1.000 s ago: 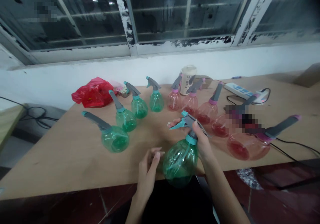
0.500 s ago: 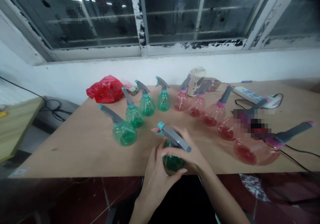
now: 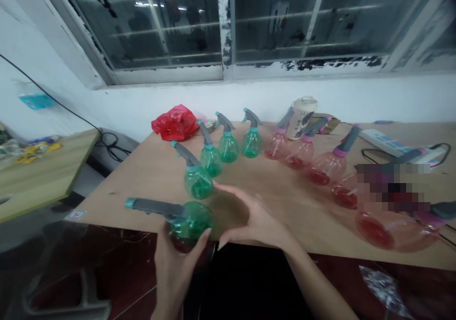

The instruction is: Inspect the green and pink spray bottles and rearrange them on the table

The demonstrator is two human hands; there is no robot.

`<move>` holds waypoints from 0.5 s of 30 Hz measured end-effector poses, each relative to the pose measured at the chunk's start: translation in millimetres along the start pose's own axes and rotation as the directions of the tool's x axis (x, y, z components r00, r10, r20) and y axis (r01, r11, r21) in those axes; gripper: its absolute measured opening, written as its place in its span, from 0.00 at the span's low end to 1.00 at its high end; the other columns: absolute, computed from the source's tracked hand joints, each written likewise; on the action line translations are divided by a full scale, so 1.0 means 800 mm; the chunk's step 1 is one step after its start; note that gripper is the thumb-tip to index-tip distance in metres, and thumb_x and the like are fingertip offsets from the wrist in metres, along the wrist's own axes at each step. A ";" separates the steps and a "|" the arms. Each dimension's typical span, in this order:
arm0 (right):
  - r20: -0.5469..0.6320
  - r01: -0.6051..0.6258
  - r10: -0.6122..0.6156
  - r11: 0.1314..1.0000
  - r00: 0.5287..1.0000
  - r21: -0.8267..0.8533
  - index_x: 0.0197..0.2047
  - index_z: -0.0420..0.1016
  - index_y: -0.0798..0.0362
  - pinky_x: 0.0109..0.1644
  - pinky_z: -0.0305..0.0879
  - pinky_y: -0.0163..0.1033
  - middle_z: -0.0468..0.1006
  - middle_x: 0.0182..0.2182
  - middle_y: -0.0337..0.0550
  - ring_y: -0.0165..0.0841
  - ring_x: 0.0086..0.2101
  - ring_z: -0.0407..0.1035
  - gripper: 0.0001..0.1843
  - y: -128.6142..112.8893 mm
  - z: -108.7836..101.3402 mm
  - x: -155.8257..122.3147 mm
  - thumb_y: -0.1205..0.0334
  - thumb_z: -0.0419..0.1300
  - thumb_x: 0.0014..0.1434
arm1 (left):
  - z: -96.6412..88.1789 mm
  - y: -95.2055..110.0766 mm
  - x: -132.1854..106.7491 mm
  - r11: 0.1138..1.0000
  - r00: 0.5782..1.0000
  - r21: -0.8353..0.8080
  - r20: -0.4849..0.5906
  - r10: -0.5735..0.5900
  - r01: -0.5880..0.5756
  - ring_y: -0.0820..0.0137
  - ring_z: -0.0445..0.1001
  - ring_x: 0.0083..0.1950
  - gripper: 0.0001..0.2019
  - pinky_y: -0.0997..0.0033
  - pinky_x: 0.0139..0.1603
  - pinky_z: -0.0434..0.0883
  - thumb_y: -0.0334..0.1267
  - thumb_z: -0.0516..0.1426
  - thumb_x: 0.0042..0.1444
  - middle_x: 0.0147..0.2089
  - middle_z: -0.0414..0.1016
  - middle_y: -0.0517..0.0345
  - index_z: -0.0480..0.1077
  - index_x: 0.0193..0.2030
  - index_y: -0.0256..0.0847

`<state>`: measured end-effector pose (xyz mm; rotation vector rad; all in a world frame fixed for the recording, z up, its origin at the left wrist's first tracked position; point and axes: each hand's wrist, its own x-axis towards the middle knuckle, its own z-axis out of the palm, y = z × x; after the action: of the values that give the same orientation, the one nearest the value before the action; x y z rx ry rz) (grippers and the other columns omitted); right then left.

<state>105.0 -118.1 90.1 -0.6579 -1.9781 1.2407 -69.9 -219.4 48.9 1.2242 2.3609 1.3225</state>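
Observation:
My left hand (image 3: pixel 174 270) is shut around the body of a green plastic spray bottle (image 3: pixel 190 221) at the table's front edge. The bottle lies tilted, its grey trigger head (image 3: pixel 155 207) pointing left. My right hand (image 3: pixel 254 220) is open just to the right of that bottle, fingers spread over the table and holding nothing. Nearest it stands another green spray bottle (image 3: pixel 198 182), one of several in a row (image 3: pixel 228 148). Several pink spray bottles with red liquid (image 3: pixel 327 167) line the table's right side, and a pixelated patch hides part of them.
The wooden table (image 3: pixel 270 215) also holds a red plastic bag (image 3: pixel 174 122), a cream cup (image 3: pixel 302 118), a white power strip (image 3: pixel 394 144) and black cables. A lower wooden board (image 3: pixel 46 172) stands at the left, below a window and white wall.
My right hand has let go of the green bottle and opened. The left hand now holds it alone, lower and further left, tipped onto its side. The view has turned left.

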 end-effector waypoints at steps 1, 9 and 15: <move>-0.020 -0.020 0.021 1.000 1.000 0.004 0.59 0.61 0.34 0.61 0.50 0.59 0.68 0.57 0.38 0.46 0.58 0.58 0.44 0.003 -0.001 -0.002 0.54 0.71 0.38 | -0.005 -0.003 0.006 1.000 0.998 0.027 -0.058 -0.003 0.005 0.52 0.72 0.49 0.38 0.49 0.51 0.68 0.56 0.64 0.39 0.50 0.71 0.46 0.61 0.56 0.40; -0.162 -0.090 0.087 0.996 0.983 -0.011 0.54 0.67 0.39 0.62 0.48 0.60 0.71 0.54 0.40 0.42 0.55 0.63 0.32 0.034 -0.018 -0.021 0.54 0.68 0.45 | -0.004 -0.027 0.044 0.999 1.000 0.044 -0.009 0.013 -0.013 0.50 0.73 0.49 0.45 0.50 0.47 0.71 0.56 0.64 0.39 0.53 0.70 0.42 0.54 0.62 0.41; -0.176 -0.123 0.111 0.991 0.978 -0.059 0.53 0.67 0.41 0.62 0.49 0.58 0.71 0.54 0.41 0.42 0.55 0.63 0.28 0.049 -0.022 -0.030 0.55 0.67 0.47 | 0.001 -0.031 0.047 1.000 0.997 0.001 0.066 0.028 -0.028 0.51 0.71 0.54 0.48 0.49 0.51 0.69 0.53 0.65 0.41 0.56 0.69 0.44 0.47 0.67 0.45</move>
<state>136.2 -109.7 52.7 -0.8972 -1.8680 1.1460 -108.6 -198.1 37.6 1.2856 2.3084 1.2684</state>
